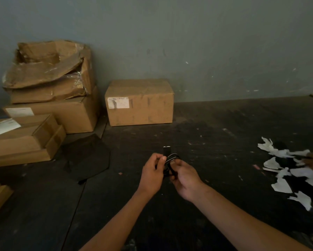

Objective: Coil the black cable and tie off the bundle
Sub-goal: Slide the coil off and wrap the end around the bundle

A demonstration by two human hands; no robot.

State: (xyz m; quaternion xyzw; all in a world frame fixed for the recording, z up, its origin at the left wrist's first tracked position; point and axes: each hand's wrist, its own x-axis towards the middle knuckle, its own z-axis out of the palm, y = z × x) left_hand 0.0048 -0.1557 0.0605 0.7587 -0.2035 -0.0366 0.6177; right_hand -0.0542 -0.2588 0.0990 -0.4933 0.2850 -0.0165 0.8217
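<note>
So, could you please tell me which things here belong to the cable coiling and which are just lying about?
In use: black cable, left hand, right hand.

Lying about: sealed box, stacked boxes, torn paper scraps, black sheet.

The two hands, left hand (152,172) and right hand (185,179), meet in the middle over the table (224,124), the cable (168,160) between them. One box (139,102) sits at twelve o'clock. Stacked boxes (48,87) sit at ten o'clock. Paper scraps (282,171) lie at three o'clock.
</note>
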